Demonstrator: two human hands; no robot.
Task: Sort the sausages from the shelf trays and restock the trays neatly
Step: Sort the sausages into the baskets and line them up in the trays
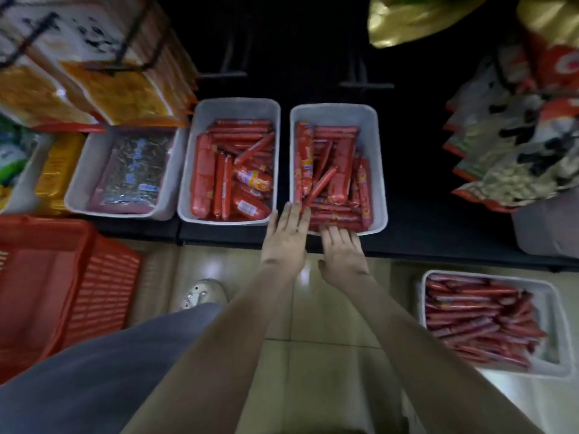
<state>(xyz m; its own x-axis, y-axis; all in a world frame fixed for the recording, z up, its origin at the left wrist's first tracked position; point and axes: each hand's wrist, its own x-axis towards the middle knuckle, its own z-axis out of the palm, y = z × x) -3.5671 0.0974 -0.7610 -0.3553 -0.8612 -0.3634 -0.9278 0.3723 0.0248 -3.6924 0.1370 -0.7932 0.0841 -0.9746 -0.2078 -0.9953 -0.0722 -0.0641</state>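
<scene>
Two white trays stand side by side on the dark shelf. The left tray holds thick and thin red sausages lying at mixed angles. The right tray holds a jumble of thin red sausages. My left hand reaches to the right tray's near left corner with straight fingers, which touch the end of a slanted thin sausage. My right hand lies over that tray's near rim. Its fingers bend down among the sausages and the tips are hidden.
A third white tray of thin red sausages sits on the tiled floor at the right. A red plastic crate stands at the left. Another tray with a foil packet sits on the shelf. Snack bags hang on both sides.
</scene>
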